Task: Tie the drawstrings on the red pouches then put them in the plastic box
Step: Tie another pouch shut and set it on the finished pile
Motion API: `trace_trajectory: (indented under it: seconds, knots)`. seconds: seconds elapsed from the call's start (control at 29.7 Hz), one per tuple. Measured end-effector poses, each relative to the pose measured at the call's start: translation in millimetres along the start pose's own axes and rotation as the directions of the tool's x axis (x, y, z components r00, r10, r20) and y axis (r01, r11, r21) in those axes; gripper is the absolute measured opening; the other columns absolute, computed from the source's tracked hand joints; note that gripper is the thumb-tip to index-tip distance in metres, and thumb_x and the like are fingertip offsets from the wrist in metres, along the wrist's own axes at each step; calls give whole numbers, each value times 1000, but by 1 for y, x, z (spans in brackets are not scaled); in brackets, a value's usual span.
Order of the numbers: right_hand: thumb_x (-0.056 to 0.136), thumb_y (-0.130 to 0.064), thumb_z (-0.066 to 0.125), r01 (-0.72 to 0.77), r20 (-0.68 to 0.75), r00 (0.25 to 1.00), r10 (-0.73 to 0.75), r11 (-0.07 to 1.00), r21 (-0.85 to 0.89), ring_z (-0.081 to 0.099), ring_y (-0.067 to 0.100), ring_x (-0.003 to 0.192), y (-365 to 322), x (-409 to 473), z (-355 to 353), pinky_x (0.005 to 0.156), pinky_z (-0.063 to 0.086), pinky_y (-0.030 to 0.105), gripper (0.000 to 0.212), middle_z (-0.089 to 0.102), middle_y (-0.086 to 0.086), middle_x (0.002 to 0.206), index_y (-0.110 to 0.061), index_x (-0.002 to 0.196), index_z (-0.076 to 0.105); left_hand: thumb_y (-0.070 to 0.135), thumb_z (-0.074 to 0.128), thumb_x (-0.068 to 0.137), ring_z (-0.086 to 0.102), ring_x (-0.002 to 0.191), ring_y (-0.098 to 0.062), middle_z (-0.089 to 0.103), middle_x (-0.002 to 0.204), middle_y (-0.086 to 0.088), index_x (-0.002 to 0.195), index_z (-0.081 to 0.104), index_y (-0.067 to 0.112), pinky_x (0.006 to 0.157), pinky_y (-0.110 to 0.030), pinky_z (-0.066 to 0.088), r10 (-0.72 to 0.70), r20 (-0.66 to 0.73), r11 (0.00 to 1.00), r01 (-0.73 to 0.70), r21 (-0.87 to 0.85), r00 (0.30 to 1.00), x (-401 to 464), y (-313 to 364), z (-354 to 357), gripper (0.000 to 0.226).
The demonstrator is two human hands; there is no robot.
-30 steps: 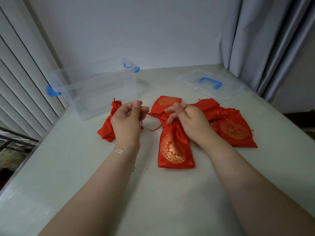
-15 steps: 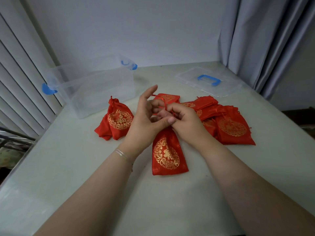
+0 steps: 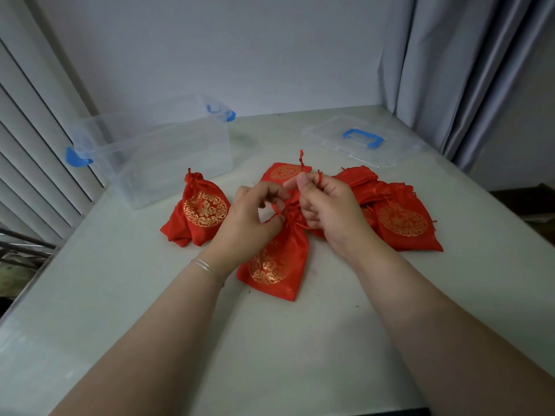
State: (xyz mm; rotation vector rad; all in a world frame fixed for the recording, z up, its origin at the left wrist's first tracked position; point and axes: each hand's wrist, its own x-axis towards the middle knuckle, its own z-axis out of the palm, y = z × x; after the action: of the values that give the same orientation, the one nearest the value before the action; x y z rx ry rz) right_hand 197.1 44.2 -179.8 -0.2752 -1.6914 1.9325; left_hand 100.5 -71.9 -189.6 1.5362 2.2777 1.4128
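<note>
One clear plastic box with blue latches (image 3: pixel 156 157) sits at upper left of the frame. One clear flat lid with a blue handle (image 3: pixel 360 142) lies at upper right. Two bare hands work at centre. Red satin pouches with gold print: at least five, the right-hand pile overlapping too much for an exact count.
</note>
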Motion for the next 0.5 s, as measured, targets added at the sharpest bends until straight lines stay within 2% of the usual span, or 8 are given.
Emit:
trace_trajectory:
  seconds: [0.17,0.24,0.34,0.37,0.44,0.5]
  knots:
    - [100,-22,42,-33,-11,999,34,997,73,29,3,37,-2,0,2,35,20,14,27,43,-1,52,-13,82,60,4,75,76,45,70,4,56,77,14,88,61,16,68,-11,34,17,109,991,-3,-131,994,1,6,3,22]
    - [101,-21,40,-53,14,999,52,991,126,28,2,34,-1,0,2,35,18,13,27,48,1,53,-11,83,58,5,75,74,43,66,2,54,73,11,81,58,11,66,-16,37,7,83,983,9,-183,996,1,4,5,20]
    - [101,-21,39,-85,52,996,78,984,155,28,3,33,1,0,3,37,14,14,27,51,2,52,-9,83,57,5,73,73,49,69,-9,57,70,-11,77,53,-2,68,-27,43,-34,34,965,41,-258,999,1,0,10,21]
    - [101,-21,39,-94,52,995,86,983,158,29,3,33,1,0,3,37,14,16,28,50,2,51,-9,83,57,0,73,74,49,68,-11,57,70,-11,77,53,-2,67,-28,44,-50,28,962,56,-268,998,0,-2,12,20]
    - [101,-20,39,-114,36,993,109,979,170,34,1,32,1,0,3,36,15,15,28,46,2,51,-8,82,56,-5,72,76,48,64,-5,56,67,4,78,57,2,64,-19,43,-50,22,972,54,-229,998,0,-3,13,17]
    - [101,-20,39,-134,17,991,132,977,168,33,1,32,1,0,2,35,16,14,28,41,0,50,-8,82,56,-4,71,76,47,60,0,55,69,13,83,59,8,61,-11,39,-12,29,995,15,-101,1000,0,-7,15,19]
